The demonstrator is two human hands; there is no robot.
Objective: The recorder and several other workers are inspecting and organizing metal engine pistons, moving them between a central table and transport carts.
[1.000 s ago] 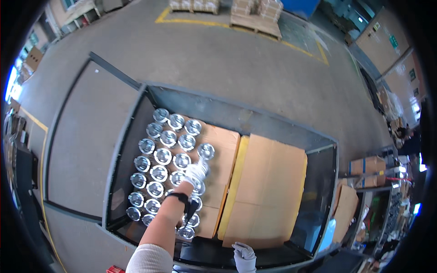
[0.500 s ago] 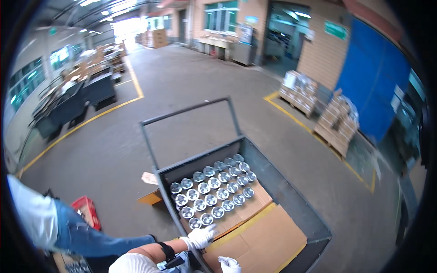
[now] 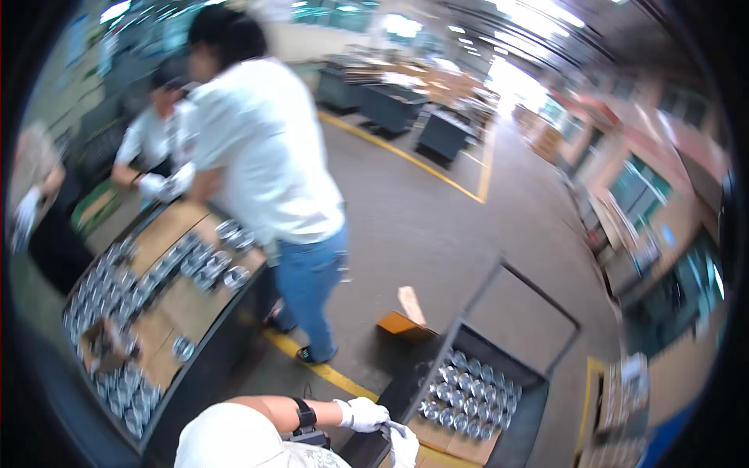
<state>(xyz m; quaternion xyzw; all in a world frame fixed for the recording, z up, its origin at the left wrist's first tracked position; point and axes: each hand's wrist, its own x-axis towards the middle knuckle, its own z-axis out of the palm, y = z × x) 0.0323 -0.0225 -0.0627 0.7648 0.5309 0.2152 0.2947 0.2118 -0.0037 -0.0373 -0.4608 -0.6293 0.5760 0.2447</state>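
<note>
My left hand, in a white glove, reaches in from the lower edge, its fingers drawn together. My right hand, also white-gloved, meets it at the fingertips. A small greyish patch shows where they touch; blur keeps me from telling whether it is glove fabric or a held thing. Both hands are over the near side of a dark metal cart. Inside the cart, rows of shiny round metal parts stand on a cardboard sheet.
At left, a larger dark bin holds many similar parts on cardboard. A person in white shirt and jeans leans over it; others with gloved hands are beyond. An orange-brown carton lies on the floor by the cart. Dark bins stand farther back.
My view has swung left, so the cart now appears at lower right and the larger bin and co-workers have come in. My hands, apart before, have come together.
</note>
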